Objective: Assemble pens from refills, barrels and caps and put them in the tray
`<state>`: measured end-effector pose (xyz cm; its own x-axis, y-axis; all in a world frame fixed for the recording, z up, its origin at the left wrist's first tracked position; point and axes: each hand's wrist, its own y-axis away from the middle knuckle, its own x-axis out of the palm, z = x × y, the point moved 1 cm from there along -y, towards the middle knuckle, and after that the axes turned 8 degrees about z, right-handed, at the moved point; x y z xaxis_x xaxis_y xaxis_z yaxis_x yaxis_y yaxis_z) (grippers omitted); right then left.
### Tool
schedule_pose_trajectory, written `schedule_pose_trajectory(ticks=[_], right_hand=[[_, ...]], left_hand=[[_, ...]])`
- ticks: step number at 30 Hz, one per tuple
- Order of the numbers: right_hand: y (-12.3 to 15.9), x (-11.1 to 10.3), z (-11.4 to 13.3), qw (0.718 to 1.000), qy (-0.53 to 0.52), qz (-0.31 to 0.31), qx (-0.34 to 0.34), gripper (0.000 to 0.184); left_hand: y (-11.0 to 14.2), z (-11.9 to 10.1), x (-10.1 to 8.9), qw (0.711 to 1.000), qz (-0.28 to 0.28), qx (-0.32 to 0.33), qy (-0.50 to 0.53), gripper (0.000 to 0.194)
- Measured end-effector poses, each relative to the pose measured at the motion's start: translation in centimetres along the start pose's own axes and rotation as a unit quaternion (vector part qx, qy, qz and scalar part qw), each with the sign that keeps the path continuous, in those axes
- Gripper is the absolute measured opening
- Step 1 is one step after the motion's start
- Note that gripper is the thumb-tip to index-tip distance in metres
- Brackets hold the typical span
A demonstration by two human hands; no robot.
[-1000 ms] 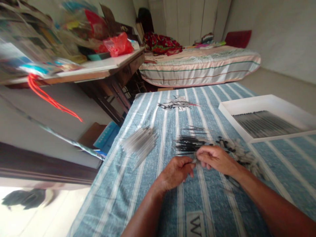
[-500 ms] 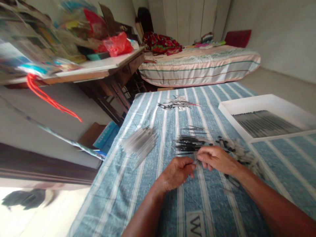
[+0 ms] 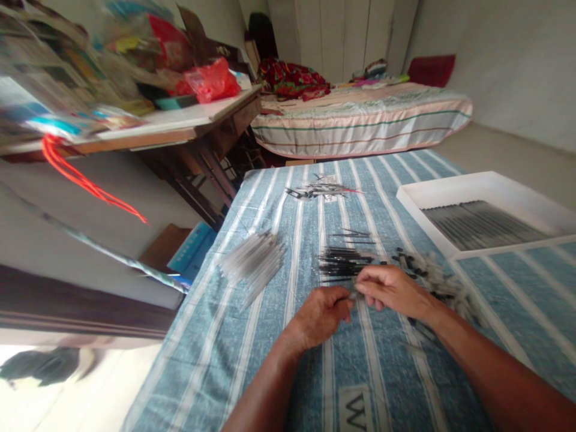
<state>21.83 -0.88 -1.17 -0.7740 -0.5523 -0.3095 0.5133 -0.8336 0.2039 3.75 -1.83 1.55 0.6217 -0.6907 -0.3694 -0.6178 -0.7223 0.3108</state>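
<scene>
My left hand (image 3: 321, 315) is closed with thumb and fingers pinched on a translucent pen barrel (image 3: 353, 296), of which only a short end shows. Close against it, my right hand (image 3: 387, 289) is closed in a pinch; what lies inside its fingers is hidden. Just beyond the hands is a pile of black pen refills (image 3: 339, 262). To the right, partly behind my right wrist, lie loose translucent pen caps (image 3: 443, 282) with black pieces among them. A bundle of translucent grey pen barrels (image 3: 254, 264) rests on the cloth to the left.
A white tray (image 3: 492, 180) at the right holds rows of dark pens. Farther back lies a heap of thin parts (image 3: 321, 189). Blue striped cloth (image 3: 265, 360) covers the table. A cluttered desk (image 3: 198, 123) stands left, a bed (image 3: 360, 123) behind.
Both hands stay together and have shifted very slightly to the left in view, as has the whole scene. The piles and tray look the same.
</scene>
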Motion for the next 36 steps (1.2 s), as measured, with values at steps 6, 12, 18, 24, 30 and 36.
schedule_pose_trajectory(ticks=[6, 12, 18, 24, 30, 36], right_hand=[[-0.3, 0.4, -0.2, 0.999, 0.013, 0.019, 0.025, 0.035], [-0.7, 0.6, 0.0, 0.998, -0.020, 0.017, 0.065, 0.033], [-1.1, 0.1, 0.2, 0.998, -0.039, -0.004, 0.050, 0.033], [-1.0, -1.7, 0.1, 0.995, -0.058, -0.060, 0.054, 0.032], [-1.3, -1.9, -0.5, 0.994, -0.070, -0.064, 0.052, 0.033], [-0.4, -2.9, 0.1, 0.996, -0.048, -0.052, 0.049, 0.036]], left_hand=[[-0.3, 0.5, 0.1, 0.996, -0.007, 0.028, -0.080, 0.024], [-0.3, 0.2, 0.0, 0.984, -0.043, 0.064, -0.159, 0.020], [-0.3, -0.1, -0.6, 0.982, -0.052, 0.048, -0.173, 0.016], [0.2, 0.1, -2.4, 0.986, -0.056, 0.021, -0.153, 0.020], [0.2, 0.4, -2.7, 0.986, -0.050, 0.009, -0.158, 0.022], [0.0, 0.4, -2.5, 0.997, -0.062, -0.022, -0.041, 0.018]])
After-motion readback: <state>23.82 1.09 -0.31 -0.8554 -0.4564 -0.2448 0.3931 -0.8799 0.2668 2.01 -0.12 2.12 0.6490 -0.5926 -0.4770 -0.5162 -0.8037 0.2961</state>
